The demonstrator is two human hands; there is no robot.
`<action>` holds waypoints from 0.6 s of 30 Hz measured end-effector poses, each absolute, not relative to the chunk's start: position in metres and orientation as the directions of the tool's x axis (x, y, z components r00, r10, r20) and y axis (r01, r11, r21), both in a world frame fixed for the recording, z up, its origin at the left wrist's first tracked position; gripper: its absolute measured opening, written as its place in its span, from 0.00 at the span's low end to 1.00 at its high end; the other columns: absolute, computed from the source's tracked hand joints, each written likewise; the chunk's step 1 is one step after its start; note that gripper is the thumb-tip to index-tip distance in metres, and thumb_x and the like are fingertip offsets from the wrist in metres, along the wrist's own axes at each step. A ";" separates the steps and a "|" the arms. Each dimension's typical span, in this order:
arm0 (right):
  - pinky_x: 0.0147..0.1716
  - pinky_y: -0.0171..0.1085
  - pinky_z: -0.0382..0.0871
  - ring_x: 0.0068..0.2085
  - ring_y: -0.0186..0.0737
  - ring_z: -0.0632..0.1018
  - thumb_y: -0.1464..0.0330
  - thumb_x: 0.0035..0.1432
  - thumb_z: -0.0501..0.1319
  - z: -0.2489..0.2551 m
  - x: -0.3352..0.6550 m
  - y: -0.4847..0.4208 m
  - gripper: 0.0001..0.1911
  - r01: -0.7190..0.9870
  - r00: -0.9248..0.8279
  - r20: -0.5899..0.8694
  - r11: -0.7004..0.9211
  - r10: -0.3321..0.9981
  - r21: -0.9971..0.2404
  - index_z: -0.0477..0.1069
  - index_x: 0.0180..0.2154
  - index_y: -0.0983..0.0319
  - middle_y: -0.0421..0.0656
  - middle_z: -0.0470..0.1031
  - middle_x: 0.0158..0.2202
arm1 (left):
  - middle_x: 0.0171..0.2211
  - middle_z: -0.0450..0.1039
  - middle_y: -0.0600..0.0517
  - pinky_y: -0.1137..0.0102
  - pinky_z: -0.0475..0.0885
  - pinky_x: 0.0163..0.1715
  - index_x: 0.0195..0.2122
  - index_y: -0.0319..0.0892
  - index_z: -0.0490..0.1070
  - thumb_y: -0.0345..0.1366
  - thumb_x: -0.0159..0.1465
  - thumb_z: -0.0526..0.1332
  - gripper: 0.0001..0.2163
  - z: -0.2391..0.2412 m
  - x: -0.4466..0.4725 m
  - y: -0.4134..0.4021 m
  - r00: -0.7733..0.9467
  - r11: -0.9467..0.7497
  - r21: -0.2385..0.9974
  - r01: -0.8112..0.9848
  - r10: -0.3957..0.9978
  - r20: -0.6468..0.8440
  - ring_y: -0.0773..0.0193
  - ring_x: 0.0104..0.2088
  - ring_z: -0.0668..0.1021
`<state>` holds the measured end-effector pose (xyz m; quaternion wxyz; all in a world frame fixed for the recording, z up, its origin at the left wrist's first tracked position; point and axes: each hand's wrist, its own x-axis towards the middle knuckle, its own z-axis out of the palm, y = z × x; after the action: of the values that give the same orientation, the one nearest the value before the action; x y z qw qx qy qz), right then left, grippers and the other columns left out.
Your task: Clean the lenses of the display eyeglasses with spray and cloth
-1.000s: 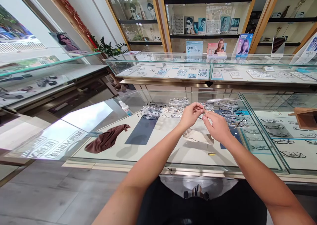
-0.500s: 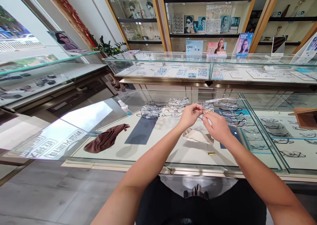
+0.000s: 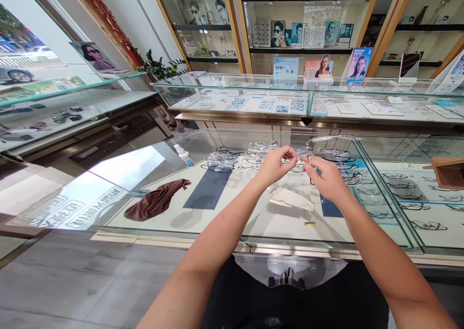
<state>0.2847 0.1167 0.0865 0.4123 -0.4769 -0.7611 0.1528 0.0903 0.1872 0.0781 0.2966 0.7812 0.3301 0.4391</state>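
Note:
Both my hands are raised over the glass counter [image 3: 253, 232]. My left hand [image 3: 274, 165] is closed in a pinch on one side of a thin-framed pair of glasses [image 3: 308, 151]. My right hand [image 3: 327, 178] pinches the other side, with a slim temple arm standing up from its fingers. Below the hands a beige cleaning cloth [image 3: 292, 199] lies on the glass. Several wrapped glasses [image 3: 253, 155] lie in a row just beyond my hands.
A brown cloth [image 3: 156, 201] lies on the counter at the left, and a small white spray bottle [image 3: 184, 156] stands behind it. A wooden stand [image 3: 447, 172] sits at the right. Further display cases [image 3: 304, 104] and shelves line the back.
My hands have drawn slightly apart and risen a little. The temple arm of the glasses now stands up from my right hand.

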 end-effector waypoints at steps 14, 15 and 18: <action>0.40 0.41 0.65 0.39 0.45 0.77 0.65 0.70 0.52 0.086 0.281 0.116 0.14 0.687 -0.271 0.461 0.505 0.845 -0.523 0.69 0.31 0.57 0.45 0.78 0.35 | 0.33 0.81 0.51 0.68 0.74 0.41 0.33 0.43 0.74 0.30 0.62 0.62 0.03 0.075 0.094 0.188 0.463 -0.660 0.690 0.299 0.732 0.500 0.62 0.35 0.80; 0.39 0.41 0.65 0.38 0.45 0.77 0.65 0.70 0.52 0.086 0.280 0.116 0.14 0.695 -0.271 0.457 0.501 0.847 -0.516 0.69 0.31 0.57 0.45 0.78 0.34 | 0.33 0.81 0.51 0.68 0.74 0.41 0.32 0.43 0.74 0.30 0.62 0.62 0.03 0.074 0.095 0.188 0.461 -0.662 0.686 0.302 0.731 0.503 0.62 0.35 0.80; 0.38 0.41 0.64 0.38 0.45 0.76 0.65 0.70 0.51 0.087 0.280 0.115 0.14 0.698 -0.273 0.454 0.500 0.848 -0.513 0.69 0.31 0.57 0.45 0.78 0.34 | 0.33 0.82 0.50 0.68 0.75 0.42 0.33 0.43 0.74 0.31 0.61 0.63 0.01 0.073 0.095 0.188 0.460 -0.663 0.689 0.291 0.729 0.507 0.62 0.35 0.81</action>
<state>0.2795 0.1153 0.0870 0.3530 -0.4886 -0.7908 0.1063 0.0949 0.1881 0.0728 0.2643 0.8124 0.3139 0.4142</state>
